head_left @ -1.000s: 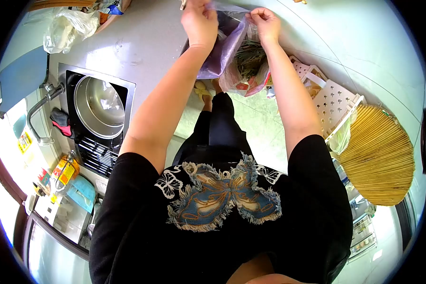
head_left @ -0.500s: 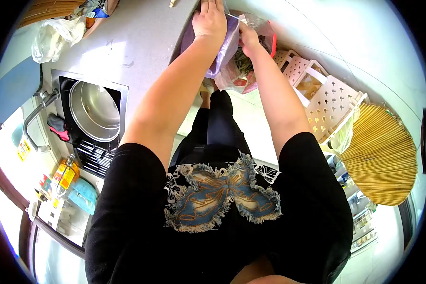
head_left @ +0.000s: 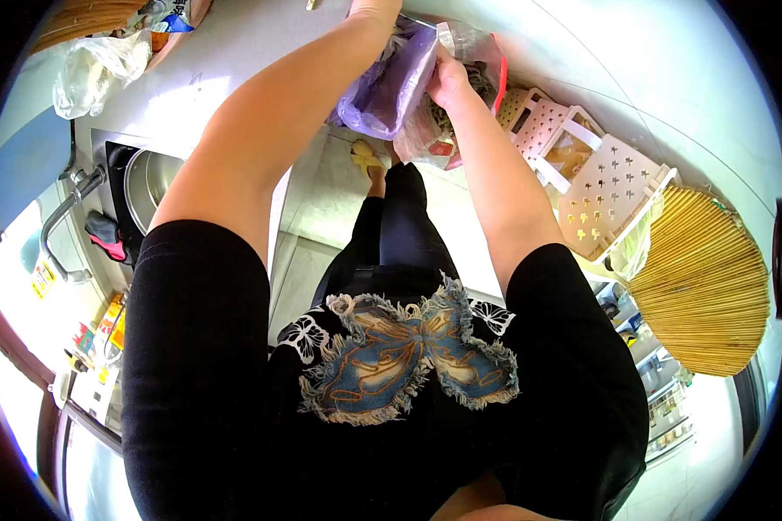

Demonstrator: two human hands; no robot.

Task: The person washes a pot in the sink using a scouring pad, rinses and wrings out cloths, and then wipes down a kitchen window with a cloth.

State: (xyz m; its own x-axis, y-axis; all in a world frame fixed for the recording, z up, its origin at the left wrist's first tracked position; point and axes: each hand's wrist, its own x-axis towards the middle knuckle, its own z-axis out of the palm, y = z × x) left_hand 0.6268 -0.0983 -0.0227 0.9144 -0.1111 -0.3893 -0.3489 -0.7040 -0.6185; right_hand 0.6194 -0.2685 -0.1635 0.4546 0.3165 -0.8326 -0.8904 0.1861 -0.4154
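Note:
A purple plastic bag hangs beside the counter's edge, its mouth spread. My right hand is closed on the bag's right edge, with its fingertips partly hidden. At the top border, over the bag's upper left side, only the wrist end of my left hand shows; its fingers are out of the frame. Just right of the purple bag, partly behind my right hand, is a clear plastic bag with a red edge and dark greenish-brown stuff inside.
The grey counter holds a sink with a metal pot at the left. A crumpled clear bag lies upper left. Perforated baskets and a round straw-coloured slatted mat stand at the right. A slipper shows below.
My left hand has moved up, partly out of the frame, and its forearm now covers part of the pot. The purple bag is spread wider, and my right hand has come left and down.

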